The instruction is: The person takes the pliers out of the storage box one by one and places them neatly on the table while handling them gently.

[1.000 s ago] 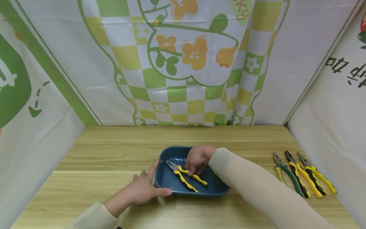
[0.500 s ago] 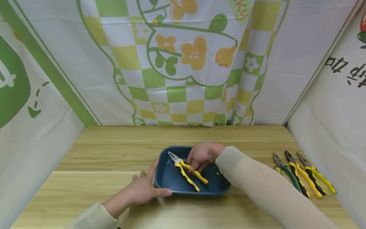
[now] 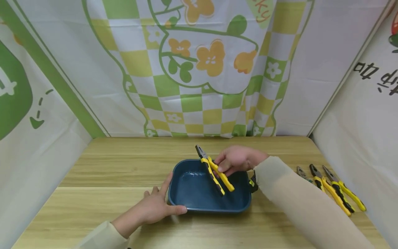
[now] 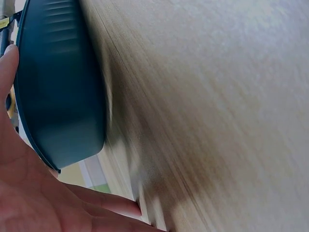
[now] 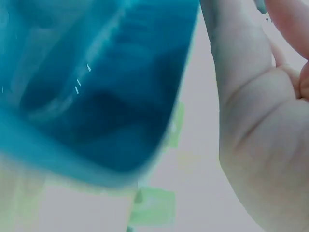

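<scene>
My right hand [image 3: 237, 159] grips one handle of combination pliers [image 3: 219, 174] with yellow-and-black handles. They are raised over the back of a dark blue rectangular tray [image 3: 192, 195], jaws pointing up and left past the far rim. My left hand [image 3: 153, 207] rests at the tray's near-left corner, thumb on the front rim and index finger along the left side. In the left wrist view, the thumb touches the tray's edge while other fingers stretch toward the tabletop. The right wrist view shows the right hand [image 5: 260, 116] beside the blurred tray; the pliers are barely visible there.
At the table's right lie green-handled pliers [image 3: 303, 173] mostly behind my sleeve, yellow-and-black pliers [image 3: 329, 192] and needle-nose pliers [image 3: 343, 188]. A dark wrist device [image 3: 253, 183] hangs beside the tray's right side. A patterned curtain [image 3: 202, 103] borders the table's back.
My right hand has lifted the pliers off the tray's bottom and moved them up and to the right. My left hand stays at the corner.
</scene>
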The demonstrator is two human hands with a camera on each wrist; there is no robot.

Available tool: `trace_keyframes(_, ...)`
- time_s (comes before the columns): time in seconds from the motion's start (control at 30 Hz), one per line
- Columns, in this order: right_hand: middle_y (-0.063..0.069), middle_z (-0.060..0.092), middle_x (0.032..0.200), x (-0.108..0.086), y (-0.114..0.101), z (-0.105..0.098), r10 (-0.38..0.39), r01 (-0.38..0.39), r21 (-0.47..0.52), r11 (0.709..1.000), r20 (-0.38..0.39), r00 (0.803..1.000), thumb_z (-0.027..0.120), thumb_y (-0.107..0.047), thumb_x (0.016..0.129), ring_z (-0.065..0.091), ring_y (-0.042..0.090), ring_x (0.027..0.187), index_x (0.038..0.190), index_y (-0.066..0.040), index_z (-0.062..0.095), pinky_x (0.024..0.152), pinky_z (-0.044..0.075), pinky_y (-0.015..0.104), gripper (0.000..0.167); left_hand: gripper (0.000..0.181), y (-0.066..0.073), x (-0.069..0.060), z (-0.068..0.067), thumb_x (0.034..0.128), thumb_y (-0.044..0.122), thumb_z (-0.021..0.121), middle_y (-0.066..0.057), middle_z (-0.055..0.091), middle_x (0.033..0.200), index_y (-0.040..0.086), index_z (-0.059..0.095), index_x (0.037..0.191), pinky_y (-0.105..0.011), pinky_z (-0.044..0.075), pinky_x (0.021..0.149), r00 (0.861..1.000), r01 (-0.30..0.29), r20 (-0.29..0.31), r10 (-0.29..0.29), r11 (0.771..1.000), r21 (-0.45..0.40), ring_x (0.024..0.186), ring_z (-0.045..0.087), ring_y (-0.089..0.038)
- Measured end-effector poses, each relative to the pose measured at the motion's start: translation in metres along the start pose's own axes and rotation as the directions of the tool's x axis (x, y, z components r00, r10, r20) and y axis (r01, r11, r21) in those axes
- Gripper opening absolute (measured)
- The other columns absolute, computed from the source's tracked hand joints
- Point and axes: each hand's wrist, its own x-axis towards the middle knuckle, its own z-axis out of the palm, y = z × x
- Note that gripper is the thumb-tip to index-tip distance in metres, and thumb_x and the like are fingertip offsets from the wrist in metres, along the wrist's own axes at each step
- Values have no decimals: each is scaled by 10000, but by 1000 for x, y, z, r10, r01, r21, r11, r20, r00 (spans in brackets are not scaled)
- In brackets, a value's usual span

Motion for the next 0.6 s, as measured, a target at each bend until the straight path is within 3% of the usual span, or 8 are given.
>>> trace_keyframes(0.13, 149, 691, 1028, -20, 1, -19, -50, 51, 39, 998, -43, 998, 588, 17, 971, 664, 260, 970, 1205, 107, 640, 898, 527, 433, 255, 1303, -2, 0, 0, 702, 735, 743, -537, 238, 1392, 213, -23, 1617, -811, 278, 899, 1000, -9, 1, 9, 1000, 4, 1234, 151, -771)
trace_keyframes(0.33, 136, 682, 1024, -51, 11, -48, -76, 93, 95, 991, -166, 983, 567, 46, 978, 680, 250, 942, 1228, 144, 599, 910, 523, 446, 271, 1299, -2, 0, 1, 708, 737, 736, -534, 228, 1400, 231, -44, 1615, -822, 261, 894, 1000, -11, 8, 11, 1000, -3, 1235, 136, -772)
trace_keyframes(0.6, 161, 644, 1091, -89, 41, -78, -31, 58, 85, 995, -289, 957, 537, 80, 980, 670, 262, 989, 1362, 230, 400, 928, 513, 429, 432, 1294, -2, 0, 1, 716, 726, 740, -529, 224, 1407, 219, -41, 1615, -819, 254, 904, 1000, -5, 15, 6, 1000, -9, 1243, 123, -767)
